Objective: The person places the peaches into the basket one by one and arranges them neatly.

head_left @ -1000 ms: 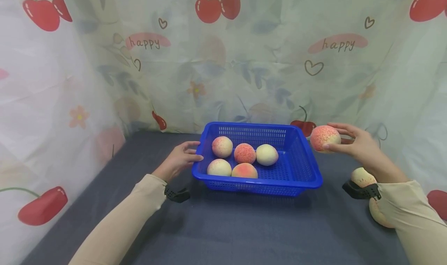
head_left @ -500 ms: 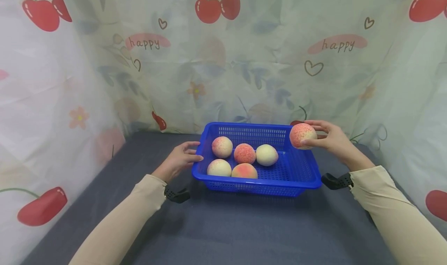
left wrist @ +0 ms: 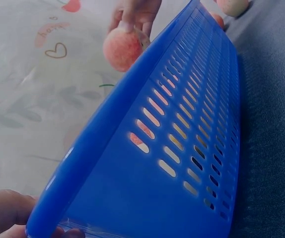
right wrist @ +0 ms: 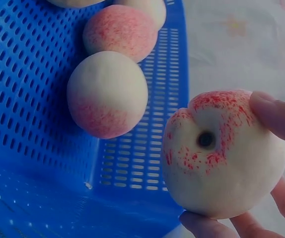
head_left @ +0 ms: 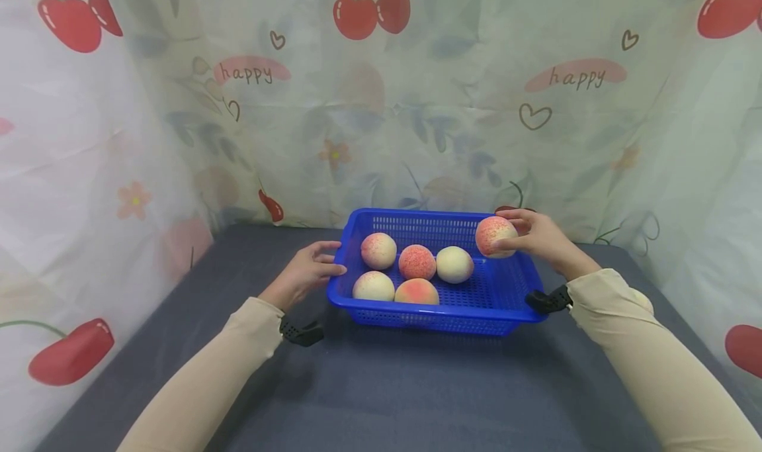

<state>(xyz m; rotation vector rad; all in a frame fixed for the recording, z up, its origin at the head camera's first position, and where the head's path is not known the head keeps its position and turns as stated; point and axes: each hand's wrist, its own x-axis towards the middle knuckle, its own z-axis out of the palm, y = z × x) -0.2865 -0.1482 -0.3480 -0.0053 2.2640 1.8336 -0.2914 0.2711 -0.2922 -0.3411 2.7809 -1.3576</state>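
Table: one, dark-topped.
Basket: one, blue, near the table's back edge.
Hands: two; left hand pinches the basket's left rim, right hand grips the held peach.
Held peach: one, above the basket by its back right corner.
Basket peaches: five; two along the front edge, three behind them.
Loose peach: at least one, partly hidden by the right sleeve, toward the table's right edge.

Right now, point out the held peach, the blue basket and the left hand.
Held peach (right wrist: 224,168), right wrist view, face beside its hole.
Blue basket (head_left: 437,310), head view, front rim.
Left hand (head_left: 302,272), head view, its back.
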